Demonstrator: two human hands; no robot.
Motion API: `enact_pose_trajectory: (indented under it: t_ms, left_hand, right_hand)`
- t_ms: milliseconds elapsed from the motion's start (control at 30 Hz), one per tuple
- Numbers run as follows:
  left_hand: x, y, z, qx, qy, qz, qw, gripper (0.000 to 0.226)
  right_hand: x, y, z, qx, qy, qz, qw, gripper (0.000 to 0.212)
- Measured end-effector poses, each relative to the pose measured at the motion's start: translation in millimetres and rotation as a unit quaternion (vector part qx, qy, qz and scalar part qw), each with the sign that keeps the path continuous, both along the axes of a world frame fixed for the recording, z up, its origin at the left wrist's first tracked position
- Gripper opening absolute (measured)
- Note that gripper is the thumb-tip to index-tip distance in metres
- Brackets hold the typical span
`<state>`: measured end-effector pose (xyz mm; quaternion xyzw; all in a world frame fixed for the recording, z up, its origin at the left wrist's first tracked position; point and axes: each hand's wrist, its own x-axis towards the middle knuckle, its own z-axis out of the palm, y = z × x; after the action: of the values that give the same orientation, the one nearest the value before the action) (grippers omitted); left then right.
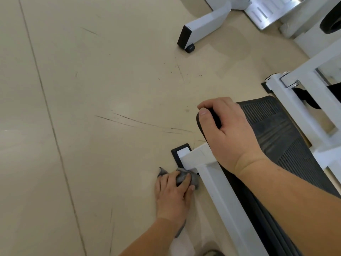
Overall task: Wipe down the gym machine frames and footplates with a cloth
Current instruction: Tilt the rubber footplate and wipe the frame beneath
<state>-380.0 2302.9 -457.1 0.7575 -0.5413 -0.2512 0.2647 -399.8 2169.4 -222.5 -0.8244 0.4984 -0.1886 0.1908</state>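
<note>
Your L hand (173,193) lay low on the floor (92,126), fingers curled over a bunched grey cloth (182,177) and pressing it vs. the outer side of the white frame rail (221,193), right at the frame's corner where the cross tube meets the long rail. A tail of the cloth ran back under your wrist. Just beyond the cloth sat the frame's black foot pad (175,154), flat on the floor at the end of the cross tube.

Your R hand (228,132) was clenched on the black ribbed footplate (276,130), thumb on top, fingers wrapped over its front-left corner edge. The footplate sat above the white rail, w/ more white frame on its far side.

Floor was beige, w/ dark scuff marks (144,122) near the footplate's front edge and a seam line running along the left side. Well apart, toward the top, another machine's white leg (204,23) w/ a black end cap (184,36) rested on the floor, next to a slotted metal plate (273,12).
</note>
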Motion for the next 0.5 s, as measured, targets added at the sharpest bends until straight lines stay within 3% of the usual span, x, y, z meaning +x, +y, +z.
enact_pose_trajectory:
  t_ms: [67,300,433,500]
  left_hand:
    - [-1.9,-7.1,-2.0,-0.04,0.009,0.021,0.999,0.028]
    - [-12.7,-26.3,0.3,0.011,-0.058,-0.014,0.998,0.033]
    - [-0.4,-12.0,-9.0,0.015,-0.073,-0.049,0.996,0.051]
    - [8.4,-3.3,-13.6,0.016,-0.074,-0.049,0.996,0.048]
  right_hand:
    - [0.0,-0.3,-0.3,0.0,-0.004,0.0,1.0,0.025]
    - [0.3,-0.4,-0.7,0.0,-0.015,-0.004,1.0,0.025]
    - [1.2,0.7,-0.3,0.001,-0.009,-0.003,1.0,0.023]
    - [0.7,0.6,-0.5,0.002,-0.009,-0.003,1.0,0.023]
